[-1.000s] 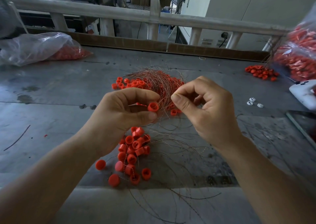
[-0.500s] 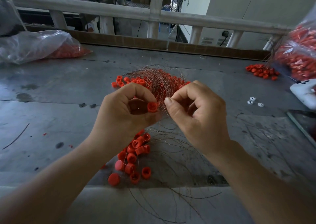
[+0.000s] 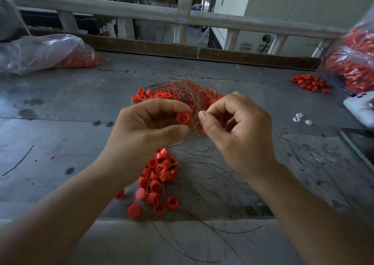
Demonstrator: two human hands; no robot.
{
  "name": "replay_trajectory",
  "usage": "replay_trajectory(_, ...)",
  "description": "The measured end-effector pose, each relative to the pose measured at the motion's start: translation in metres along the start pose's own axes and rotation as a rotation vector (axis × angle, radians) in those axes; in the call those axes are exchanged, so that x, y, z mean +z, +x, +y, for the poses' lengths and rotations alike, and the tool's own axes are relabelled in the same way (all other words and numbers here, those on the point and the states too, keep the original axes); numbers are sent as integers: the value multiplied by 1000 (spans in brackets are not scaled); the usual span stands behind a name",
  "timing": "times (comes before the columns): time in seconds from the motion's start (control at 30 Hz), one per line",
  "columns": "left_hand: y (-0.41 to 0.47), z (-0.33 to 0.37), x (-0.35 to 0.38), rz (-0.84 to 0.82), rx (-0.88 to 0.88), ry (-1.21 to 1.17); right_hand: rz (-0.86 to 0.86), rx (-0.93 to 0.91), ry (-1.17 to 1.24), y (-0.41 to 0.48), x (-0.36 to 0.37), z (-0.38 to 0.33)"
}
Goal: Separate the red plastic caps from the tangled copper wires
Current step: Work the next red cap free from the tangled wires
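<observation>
Nearest the camera, loose copper strands (image 3: 202, 234) curved across the pale front edge of the grey table (image 3: 60, 113). Just beyond them lay a heap of red caps (image 3: 159, 175), some open side up, with thin wire threaded among them. Both bare forearms reached in from the bottom corners and met above this heap, the hands raised off the table. The left hand (image 3: 145, 129) was turned palm inward, its fingers curled over the top and its thumb underneath. Together they pinched a single red cap (image 3: 183, 118) with its open, ribbed inside facing the camera. The right hand (image 3: 236, 131) sat just beside it, wrist bent. Its thumb and forefinger were closed tip to tip on fine strands trailing from the tangle of copper wires (image 3: 190, 94), and its other fingers were loosely curled behind. The tangle arched up behind the two hands, resting on more red caps spread beneath and to its left. Further back on the left lay a clear plastic bag (image 3: 40, 52) holding red pieces. At the far right were a small pile of caps (image 3: 309, 83), three white bits (image 3: 301, 118), a white device (image 3: 362, 107) and a second bulging bag (image 3: 356, 62) full of red parts. A pale railing (image 3: 121, 9) ran across behind the table.
</observation>
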State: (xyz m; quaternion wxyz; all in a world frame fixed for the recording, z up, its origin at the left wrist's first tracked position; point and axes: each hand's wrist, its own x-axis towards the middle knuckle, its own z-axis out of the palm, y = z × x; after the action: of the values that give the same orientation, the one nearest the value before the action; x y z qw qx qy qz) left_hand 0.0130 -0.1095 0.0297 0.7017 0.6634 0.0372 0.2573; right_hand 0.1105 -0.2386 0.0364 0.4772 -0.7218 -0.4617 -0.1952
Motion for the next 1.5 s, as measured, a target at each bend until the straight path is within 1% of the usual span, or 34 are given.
replay_trajectory(0.17,0,2,-2,-60,-95,-189,51,-14,-36,3,-4,3)
replay_trajectory(0.37,-1,3,0,-46,-61,-138,61,-34,-52,4,-5,4)
replay_trajectory(0.6,-2,1,-4,-97,-33,-127,64,-31,-56,3,-6,4)
replay_trajectory(0.73,-1,-1,-3,-77,-28,-91,66,-32,-57,3,-7,4)
replay_trajectory(0.87,-2,1,-4,-100,-16,-101,65,-32,-47,4,-7,4)
replay_trajectory(1.1,-1,4,-1,-61,-63,-162,43,-21,-29,4,-7,4)
replay_trajectory(1.2,-1,4,-2,-73,-68,-164,3,-10,8,5,-7,4)
replay_trajectory(1.37,-1,4,-2,-89,-73,-166,-141,-29,98,3,-5,2)
replay_trajectory(1.5,-1,4,-2,-90,-79,-179,-206,39,208,4,-7,-1)
